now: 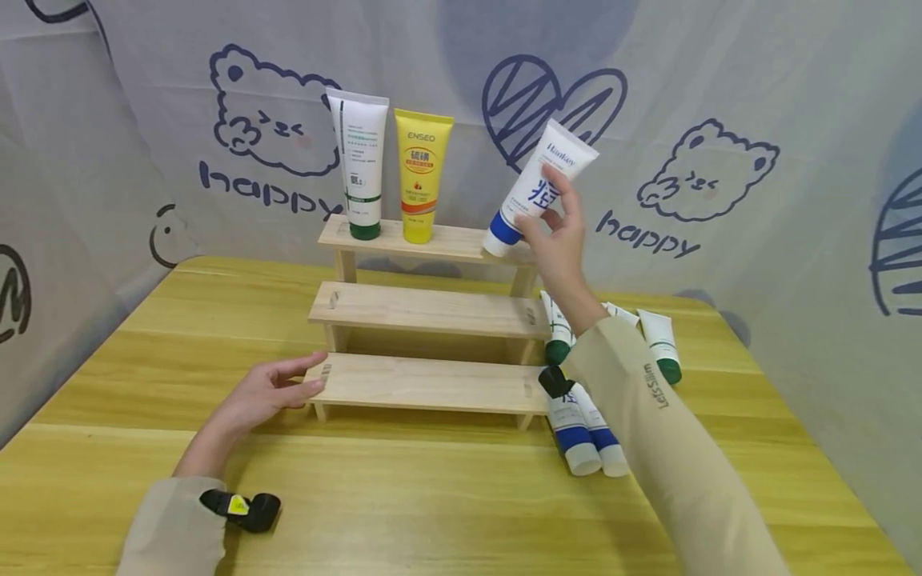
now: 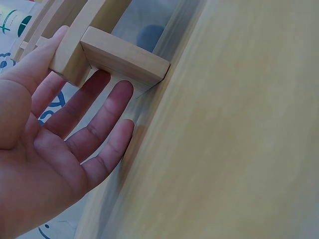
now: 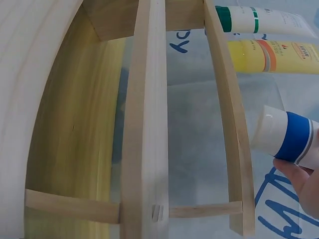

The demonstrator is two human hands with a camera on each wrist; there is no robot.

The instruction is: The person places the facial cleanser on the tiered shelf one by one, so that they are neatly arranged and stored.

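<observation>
While between right fingers (image 1: 567, 192), the white tube (image 1: 528, 189) aslant, cap (image 1: 495, 243) down-left.

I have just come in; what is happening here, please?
A person's right grip holds a tilted white-and-blue tube, its cap at the right end of the top wooden step; whether they touch is unclear. The left grip touches the left end of the bottom step. A green-capped white tube and a yellow tube stand upright farther left on the top wooden step. More tubes lie on the table to the right.
</observation>
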